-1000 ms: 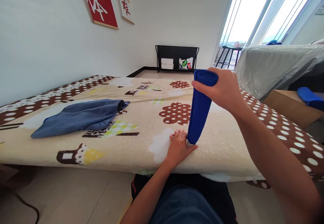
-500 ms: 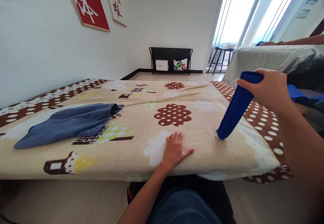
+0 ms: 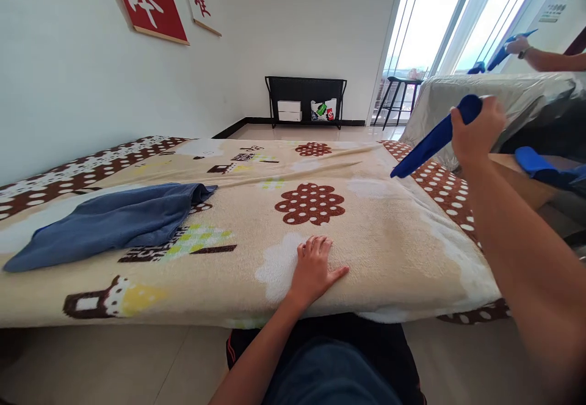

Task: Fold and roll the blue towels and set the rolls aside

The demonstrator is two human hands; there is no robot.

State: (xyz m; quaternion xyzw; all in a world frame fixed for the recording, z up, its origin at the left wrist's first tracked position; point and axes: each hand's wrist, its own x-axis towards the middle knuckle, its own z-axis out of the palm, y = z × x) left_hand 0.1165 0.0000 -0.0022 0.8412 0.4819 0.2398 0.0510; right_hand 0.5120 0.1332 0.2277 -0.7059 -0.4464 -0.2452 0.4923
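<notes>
My right hand (image 3: 480, 127) is raised above the right side of the bed-like surface, its fingers closed around one end of a folded blue cloth (image 3: 430, 146). The cloth slants down to the left, its lower end clear of the patterned blanket (image 3: 366, 246). On that blanket, near its front edge, my left hand (image 3: 315, 271) lies flat with the thumb spread and nothing in it. A grey-blue towel (image 3: 110, 222) is laid out on the blanket's left part.
Another person's hand (image 3: 517, 45) holds a blue cloth at the upper right, over a plastic-covered piece of furniture (image 3: 480, 97). More blue cloth (image 3: 533, 161) lies at the right. Beyond the blanket stand a black rack (image 3: 306, 97) and a dark stool (image 3: 398, 91).
My right hand has lifted the blue cloth off the blanket and tilted it flatter. The other person's hand has risen with a blue cloth. My left hand stays in place.
</notes>
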